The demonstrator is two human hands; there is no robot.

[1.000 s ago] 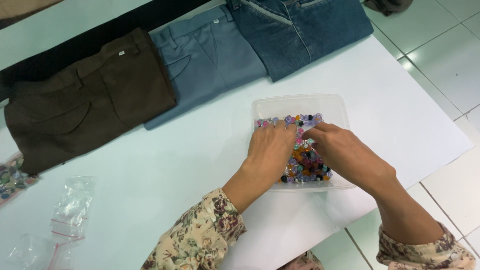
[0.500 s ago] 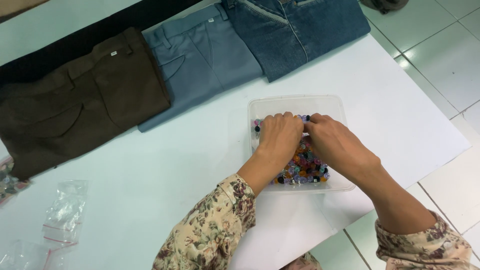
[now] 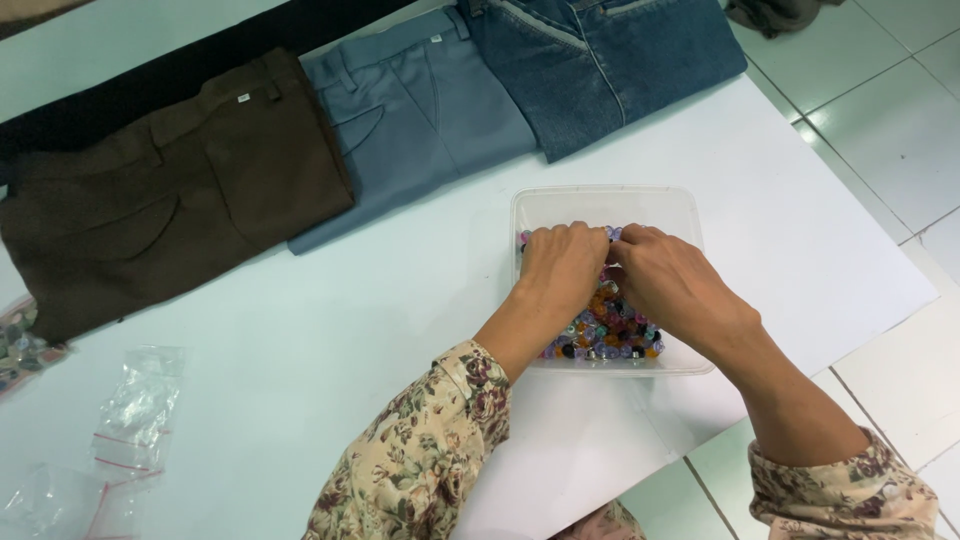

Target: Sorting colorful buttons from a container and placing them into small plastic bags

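A clear plastic tub [image 3: 600,205] sits on the white table [image 3: 330,340], holding many small multicoloured beads [image 3: 610,335]. Both my hands rest inside it on the bead pile. My left hand [image 3: 562,268] has its fingers curled down into the beads. My right hand [image 3: 668,280] lies beside it, fingers bent towards the left hand, and the fingertips of both meet near the far side of the pile. What the fingers pinch is hidden beneath them. Both forearms wear floral sleeves.
Folded trousers lie along the table's far side: brown [image 3: 160,190], grey-blue [image 3: 420,110], blue denim [image 3: 610,60]. Small clear zip bags [image 3: 135,410] lie at the near left, a filled bead bag [image 3: 20,345] at the left edge. Tiled floor [image 3: 900,130] lies right of the table edge.
Both hands have shifted from the near right of the bead pile towards its far side, closing together. The camera has also drifted slightly.
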